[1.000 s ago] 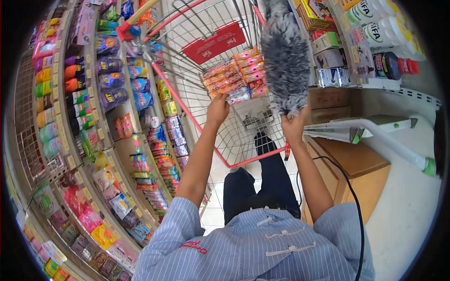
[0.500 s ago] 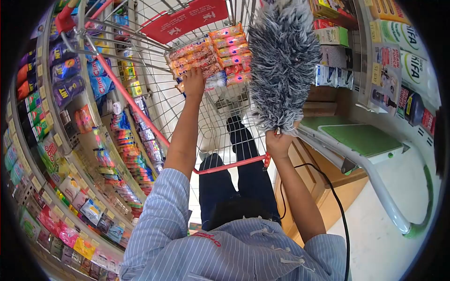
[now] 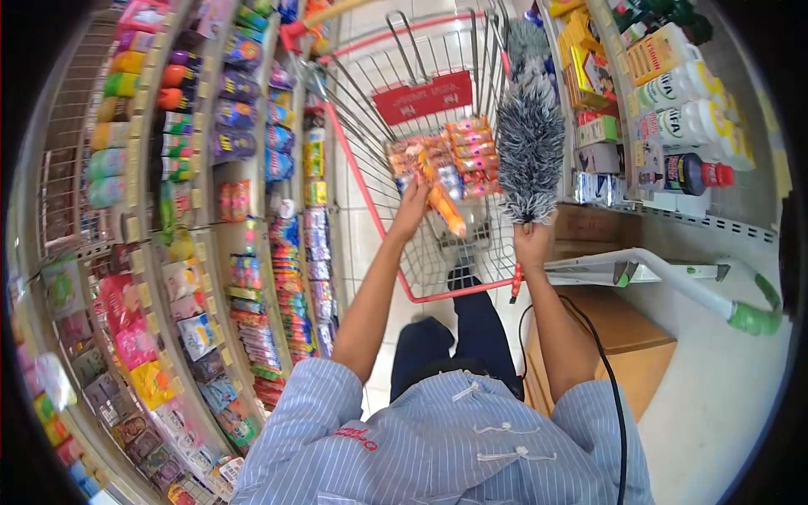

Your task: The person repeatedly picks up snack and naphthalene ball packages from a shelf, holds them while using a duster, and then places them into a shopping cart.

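My left hand [image 3: 411, 209] is closed on a long orange packet [image 3: 444, 209], which it holds tilted above the cart's other goods. Below it, rows of orange and pink packets [image 3: 475, 150] lie in the wire shopping cart [image 3: 370, 181]. The fluffy grey duster [image 3: 530, 139] stands upright in my right hand [image 3: 532, 244], whose fingers wrap its handle at the cart's right side. The handle itself is mostly hidden by the hand.
On the left, shelves hold colourful bagged goods [image 3: 234, 114]. Bottles [image 3: 686, 122] and boxes [image 3: 598, 130] fill the right shelf. Below it are a folding step stool [image 3: 648, 265] and a brown carton [image 3: 623, 328]. A black cable [image 3: 613, 379] runs beside my right arm.
My left hand has picked up an orange packet from the pile and raised it. The view has shifted, so the cart appears lower and further right. My right hand still holds the duster.
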A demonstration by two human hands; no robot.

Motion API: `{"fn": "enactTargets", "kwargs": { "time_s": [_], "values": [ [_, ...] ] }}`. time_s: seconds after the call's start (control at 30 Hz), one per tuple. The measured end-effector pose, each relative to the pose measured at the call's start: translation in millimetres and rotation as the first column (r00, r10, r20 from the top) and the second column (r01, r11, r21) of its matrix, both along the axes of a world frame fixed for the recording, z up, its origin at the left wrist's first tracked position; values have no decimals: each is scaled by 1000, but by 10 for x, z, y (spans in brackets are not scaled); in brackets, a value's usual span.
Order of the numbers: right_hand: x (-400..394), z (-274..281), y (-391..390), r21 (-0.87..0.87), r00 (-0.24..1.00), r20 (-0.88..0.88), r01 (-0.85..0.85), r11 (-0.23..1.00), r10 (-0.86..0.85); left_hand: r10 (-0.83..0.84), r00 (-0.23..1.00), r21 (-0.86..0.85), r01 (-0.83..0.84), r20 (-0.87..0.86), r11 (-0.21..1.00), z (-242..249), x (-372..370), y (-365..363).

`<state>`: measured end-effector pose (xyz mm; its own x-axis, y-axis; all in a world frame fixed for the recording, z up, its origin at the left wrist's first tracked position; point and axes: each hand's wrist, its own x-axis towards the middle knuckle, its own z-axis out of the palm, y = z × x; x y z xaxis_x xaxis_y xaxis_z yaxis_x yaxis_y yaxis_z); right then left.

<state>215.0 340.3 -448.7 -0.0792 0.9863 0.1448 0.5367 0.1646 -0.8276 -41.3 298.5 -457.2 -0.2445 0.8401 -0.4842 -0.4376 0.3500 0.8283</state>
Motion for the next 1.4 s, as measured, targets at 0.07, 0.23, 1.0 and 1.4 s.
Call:
{"fn": "enactTargets", "kwargs": {
  "time_s": [0.07,0.23,1.0,1.4],
  "values": [
    [156,-261,-38,-131,1000,27,17,991,-13,134,929,97,-177,346,979,707,59,-262],
    [489,-26,-752,21,999,17,-50,999,50,44,797,315,-288,602,904,2019,-52,-1353],
    [-595,2310,-3347,-46,471,43,-880,473,881,346,489,404,-867,800,293,2937,299,-5755],
    [-874,2015,-3377,19,69,242,-998,67,968,346,407,375,-913,845,158,2663,281,-6060]
  ]
}}
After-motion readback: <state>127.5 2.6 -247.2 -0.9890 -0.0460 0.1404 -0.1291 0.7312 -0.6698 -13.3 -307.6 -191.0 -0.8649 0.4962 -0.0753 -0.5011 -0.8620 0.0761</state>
